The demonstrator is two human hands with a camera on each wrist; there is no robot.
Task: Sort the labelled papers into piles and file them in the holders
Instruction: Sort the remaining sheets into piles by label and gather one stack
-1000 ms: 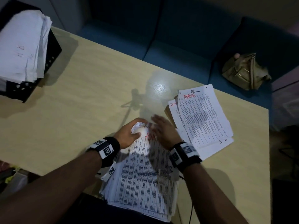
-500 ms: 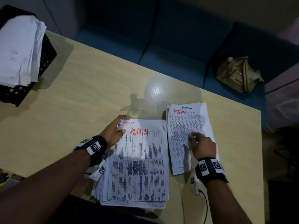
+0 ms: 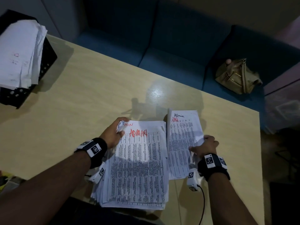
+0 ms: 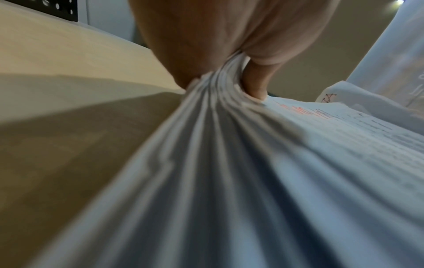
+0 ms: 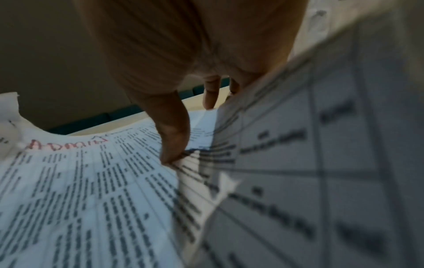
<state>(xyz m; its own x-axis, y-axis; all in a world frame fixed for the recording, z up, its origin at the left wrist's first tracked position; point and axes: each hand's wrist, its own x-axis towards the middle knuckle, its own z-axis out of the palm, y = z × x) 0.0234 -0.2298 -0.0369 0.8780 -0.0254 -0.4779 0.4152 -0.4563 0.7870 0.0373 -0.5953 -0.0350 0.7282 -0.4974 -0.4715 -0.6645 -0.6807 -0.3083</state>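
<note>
A thick stack of printed papers (image 3: pixel 138 168) marked ADMIN in red lies at the table's near edge. My left hand (image 3: pixel 116 131) grips its curled top-left corner; in the left wrist view the sheets (image 4: pixel 218 87) bunch between thumb and fingers. To the right lies a smaller Admin pile (image 3: pixel 183 140). My right hand (image 3: pixel 203 146) pinches that pile's right edge, thumb on top, and the edge lifts; the right wrist view shows the thumb (image 5: pixel 174 145) on the printed sheet (image 5: pixel 80 181). A black holder (image 3: pixel 24 88) full of white papers stands at the far left.
The wooden table (image 3: pixel 81 103) has bare surface between the holder and the piles. Beyond its far edge runs a blue sofa (image 3: pixel 170 54) with a tan bag (image 3: pixel 237 77) on it. A cable (image 3: pixel 203 200) hangs from my right wrist.
My right hand left the big stack, moved right to the smaller Admin pile, squared it beside the stack, and now pinches its right edge. My left hand kept hold of the stack's corner.
</note>
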